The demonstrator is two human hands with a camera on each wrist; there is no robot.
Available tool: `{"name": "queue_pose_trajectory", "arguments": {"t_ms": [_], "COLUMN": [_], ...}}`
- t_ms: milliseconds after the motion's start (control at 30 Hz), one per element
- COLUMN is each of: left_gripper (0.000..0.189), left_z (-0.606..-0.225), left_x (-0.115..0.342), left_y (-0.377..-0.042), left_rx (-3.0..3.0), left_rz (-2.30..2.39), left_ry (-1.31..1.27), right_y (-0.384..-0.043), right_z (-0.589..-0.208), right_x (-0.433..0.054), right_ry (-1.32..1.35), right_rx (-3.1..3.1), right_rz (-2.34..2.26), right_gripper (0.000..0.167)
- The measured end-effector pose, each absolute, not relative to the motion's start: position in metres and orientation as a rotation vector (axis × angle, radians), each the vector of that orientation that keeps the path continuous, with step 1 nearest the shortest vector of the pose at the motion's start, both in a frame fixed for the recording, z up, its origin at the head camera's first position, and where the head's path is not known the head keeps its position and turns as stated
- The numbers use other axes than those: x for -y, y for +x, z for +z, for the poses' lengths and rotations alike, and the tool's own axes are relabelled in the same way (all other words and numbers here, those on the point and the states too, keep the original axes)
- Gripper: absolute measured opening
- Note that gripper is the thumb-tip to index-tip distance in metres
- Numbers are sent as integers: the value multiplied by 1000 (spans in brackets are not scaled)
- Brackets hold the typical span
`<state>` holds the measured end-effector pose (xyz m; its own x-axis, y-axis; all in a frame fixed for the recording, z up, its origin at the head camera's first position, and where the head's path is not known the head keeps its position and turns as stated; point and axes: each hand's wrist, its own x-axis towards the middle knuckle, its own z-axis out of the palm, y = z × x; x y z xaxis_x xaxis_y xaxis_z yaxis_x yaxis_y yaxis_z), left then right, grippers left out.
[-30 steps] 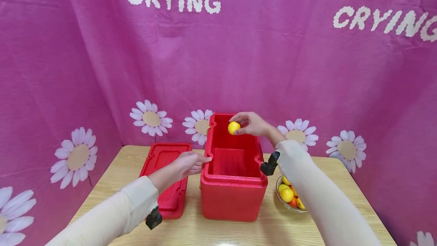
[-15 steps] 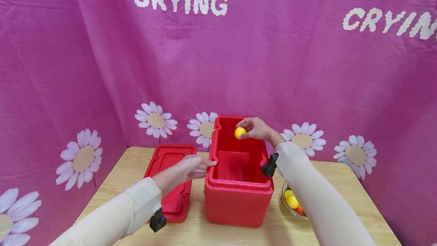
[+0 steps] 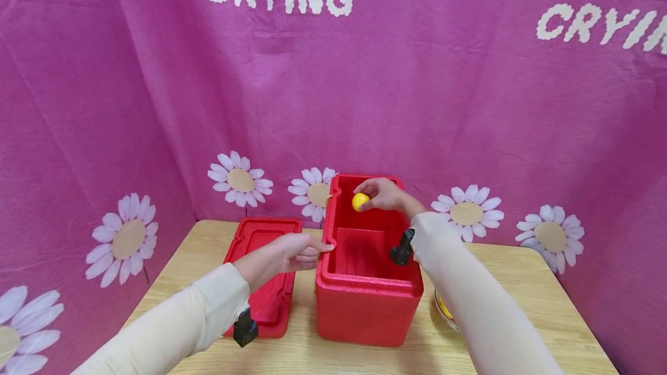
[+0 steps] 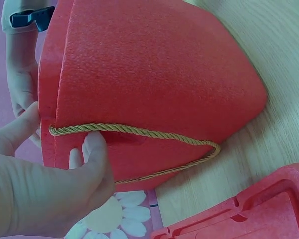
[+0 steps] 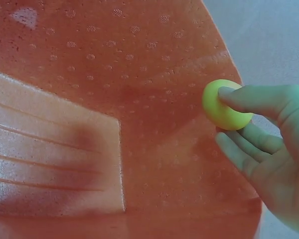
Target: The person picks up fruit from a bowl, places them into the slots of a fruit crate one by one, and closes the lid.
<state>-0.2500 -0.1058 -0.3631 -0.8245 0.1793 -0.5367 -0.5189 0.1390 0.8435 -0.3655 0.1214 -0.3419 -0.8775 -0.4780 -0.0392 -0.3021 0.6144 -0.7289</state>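
The right hand [image 3: 383,194] pinches a smooth, round yellow ball [image 3: 359,202] over the twelve-o'clock end of an open red foam box [image 3: 365,317]. The left hand [image 3: 294,250] grips its rim [image 3: 325,264] at nine o'clock, fingers beside twisted gold rope [image 4: 134,131].

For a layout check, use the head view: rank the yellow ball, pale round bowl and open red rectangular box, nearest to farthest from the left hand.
1. Open red rectangular box: touching the left hand at its left rim.
2. Yellow ball: at the box's opening, in the right hand.
3. Pale round bowl: right of the box, partly hidden by the right sleeve.
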Motion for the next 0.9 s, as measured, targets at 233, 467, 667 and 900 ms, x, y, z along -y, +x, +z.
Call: {"name": "queue_pose_trajectory", "arguments": {"t_ms": [233, 467, 667, 900], "left_gripper": [42, 38, 41, 45], "left_z": [-362, -363, -363, -361], "left_x": [105, 104, 103, 101], "left_y": [-249, -249, -247, -245], "left_rx": [-1899, -1925, -1921, -1954], "left_rz": [1744, 1726, 1740, 1736], "left_ry": [-311, -333, -324, -345], "right_y": [-367, -378, -391, -366], "right_z": [-348, -365, -378, -352], "right_x": [-115, -113, -118, -115], "right_ry": [-584, -578, -538, -472], "right_rx": [-2651, -2758, -2816, -2794], "right_rz": [-1036, -856, -857, -874], "right_gripper": [37, 40, 42, 42]}}
